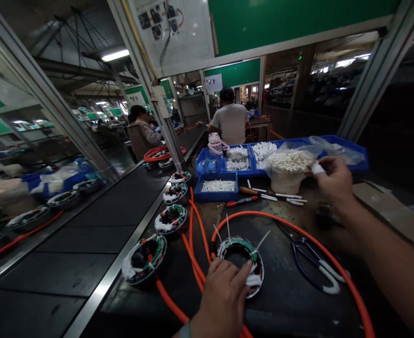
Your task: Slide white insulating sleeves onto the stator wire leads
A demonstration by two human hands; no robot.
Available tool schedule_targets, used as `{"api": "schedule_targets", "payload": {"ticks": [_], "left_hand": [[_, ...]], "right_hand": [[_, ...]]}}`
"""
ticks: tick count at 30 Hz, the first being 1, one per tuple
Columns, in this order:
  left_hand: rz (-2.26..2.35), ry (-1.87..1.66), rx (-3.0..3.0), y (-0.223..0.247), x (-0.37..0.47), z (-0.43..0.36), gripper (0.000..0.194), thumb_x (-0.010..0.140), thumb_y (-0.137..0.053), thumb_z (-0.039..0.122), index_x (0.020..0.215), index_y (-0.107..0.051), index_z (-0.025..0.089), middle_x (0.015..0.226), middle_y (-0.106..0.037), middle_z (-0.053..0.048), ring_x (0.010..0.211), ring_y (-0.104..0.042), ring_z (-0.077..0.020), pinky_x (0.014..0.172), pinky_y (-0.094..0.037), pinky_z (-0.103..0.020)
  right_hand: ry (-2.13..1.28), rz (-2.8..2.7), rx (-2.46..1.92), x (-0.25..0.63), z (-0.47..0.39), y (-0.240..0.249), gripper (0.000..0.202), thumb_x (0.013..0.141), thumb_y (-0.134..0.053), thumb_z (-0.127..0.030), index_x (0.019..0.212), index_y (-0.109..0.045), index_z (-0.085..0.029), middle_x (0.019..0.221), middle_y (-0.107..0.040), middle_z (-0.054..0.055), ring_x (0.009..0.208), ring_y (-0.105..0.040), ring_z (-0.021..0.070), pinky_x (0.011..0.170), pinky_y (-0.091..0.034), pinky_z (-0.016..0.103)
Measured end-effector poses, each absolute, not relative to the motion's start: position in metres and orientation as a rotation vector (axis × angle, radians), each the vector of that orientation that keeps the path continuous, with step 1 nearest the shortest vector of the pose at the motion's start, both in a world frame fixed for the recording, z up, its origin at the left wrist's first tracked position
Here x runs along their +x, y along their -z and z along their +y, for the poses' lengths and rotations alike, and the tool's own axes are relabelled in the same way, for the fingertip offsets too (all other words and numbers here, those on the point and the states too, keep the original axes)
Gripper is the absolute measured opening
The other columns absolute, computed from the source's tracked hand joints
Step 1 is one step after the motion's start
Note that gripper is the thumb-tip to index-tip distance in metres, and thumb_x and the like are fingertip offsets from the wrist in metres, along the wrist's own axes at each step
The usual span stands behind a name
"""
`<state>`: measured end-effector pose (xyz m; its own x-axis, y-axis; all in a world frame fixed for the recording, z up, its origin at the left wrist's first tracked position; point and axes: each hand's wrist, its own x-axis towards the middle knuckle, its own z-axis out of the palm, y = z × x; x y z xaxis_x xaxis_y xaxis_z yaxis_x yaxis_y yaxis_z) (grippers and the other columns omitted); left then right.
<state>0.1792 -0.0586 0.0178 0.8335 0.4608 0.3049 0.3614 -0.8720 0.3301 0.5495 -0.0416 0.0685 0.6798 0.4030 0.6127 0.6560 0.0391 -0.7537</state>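
Note:
My left hand (224, 288) is curled over the near left rim of a round motor stator (257, 257), its fingers and thumb on the ring. Thin white cable ties (262, 240) stick up from the windings, and a white sleeve lies on the right side of the ring. An orange cable (284, 217) runs from the stator and loops round to the right. Beside a plastic-wrapped tub of thin white sticks (291, 162), my right hand (333, 180) has its fingers pinched together. Something white covers a fingertip or sits between the fingers; I cannot tell which.
Blue-handled cutters (314, 267) lie at right, inside the cable loop. A red marker (242, 201) and a wooden-handled tool (252, 191) lie by a blue tray (219, 187) of small white pieces. Several stators (145, 258) line the conveyor (73, 263). Two people sit farther back.

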Motion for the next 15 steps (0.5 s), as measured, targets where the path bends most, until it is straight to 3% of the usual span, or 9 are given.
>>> {"api": "schedule_targets", "payload": {"ticks": [3, 7, 15], "left_hand": [[0.648, -0.563, 2.751, -0.02, 0.18, -0.06, 0.043, 0.083, -0.047, 0.011, 0.125, -0.051, 0.021, 0.092, -0.063, -0.007, 0.084, -0.055, -0.0212, 0.088, -0.042, -0.048], [0.637, -0.56, 2.779, -0.022, 0.18, -0.06, 0.044, 0.084, -0.048, 0.012, 0.127, -0.049, 0.02, 0.091, -0.063, -0.007, 0.084, -0.055, -0.0214, 0.088, -0.042, -0.048], [0.612, -0.641, 2.81, -0.02, 0.18, -0.058, 0.04, 0.086, -0.047, 0.012, 0.125, -0.051, 0.02, 0.086, -0.062, -0.005, 0.081, -0.055, -0.0199, 0.085, -0.042, -0.044]], "right_hand": [[0.307, -1.039, -1.592, 0.504, -0.074, -0.064, 0.022, 0.075, -0.058, -0.036, 0.092, -0.057, -0.021, 0.084, -0.064, 0.008, 0.07, -0.062, 0.0197, 0.067, -0.049, 0.034], [0.451, -1.249, -1.602, 0.465, -0.094, -0.058, 0.015, 0.08, -0.052, -0.026, 0.091, -0.06, -0.021, 0.086, -0.065, 0.005, 0.076, -0.063, 0.0193, 0.073, -0.05, 0.034], [0.086, -1.182, -1.239, 0.416, -0.155, -0.044, 0.018, 0.085, -0.051, -0.017, 0.1, -0.052, -0.026, 0.1, -0.066, 0.006, 0.095, -0.064, 0.0223, 0.083, -0.052, 0.043]]}}
